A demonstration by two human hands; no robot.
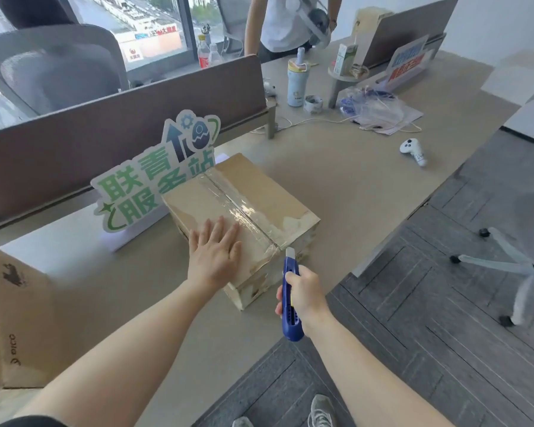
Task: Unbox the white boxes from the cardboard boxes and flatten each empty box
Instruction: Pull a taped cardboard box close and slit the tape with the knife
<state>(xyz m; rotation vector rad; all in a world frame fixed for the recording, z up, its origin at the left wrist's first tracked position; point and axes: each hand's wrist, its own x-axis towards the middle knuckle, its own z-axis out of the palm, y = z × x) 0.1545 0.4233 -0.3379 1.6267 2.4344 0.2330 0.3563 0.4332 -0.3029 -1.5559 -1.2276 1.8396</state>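
Sealed cardboard box (241, 211) sits on the counter (336, 180) near its front edge, one corner turned toward the wearer. Clear tape (244, 211) runs along the centre seam of the top and down over the near end. Flaps are closed; no white boxes are visible, so contents cannot be confirmed.

Left hand (215, 254) lies flat on the lid to the left of the seam, fingers straight and spread, pressing the box down. Right hand (302, 295) grips a blue utility knife (290, 295), with the blade end (290, 251) at the taped near corner; contact with the tape cannot be confirmed.

Handling judgement: corrugated walls look stiff enough to take pressure on the lid, but the glossy tape is likely slick. The box should be held on bare cardboard well clear of the seam. A shallow cut is advisable, as the contents may lie directly under the flaps. Weight cannot be judged.

A second, open cardboard box (10, 318) stands at the left edge. A green cut-out sign (154, 177) stands just behind the sealed box, against a brown divider (105, 131).

Farther along the counter: a white controller (413, 151), plastic bags (379, 110), a tape roll (313, 103) and a bottle (296, 84). Another person (287, 23) stands at the far end. The floor is grey carpet tile (444, 303), with office chairs and windows beyond.
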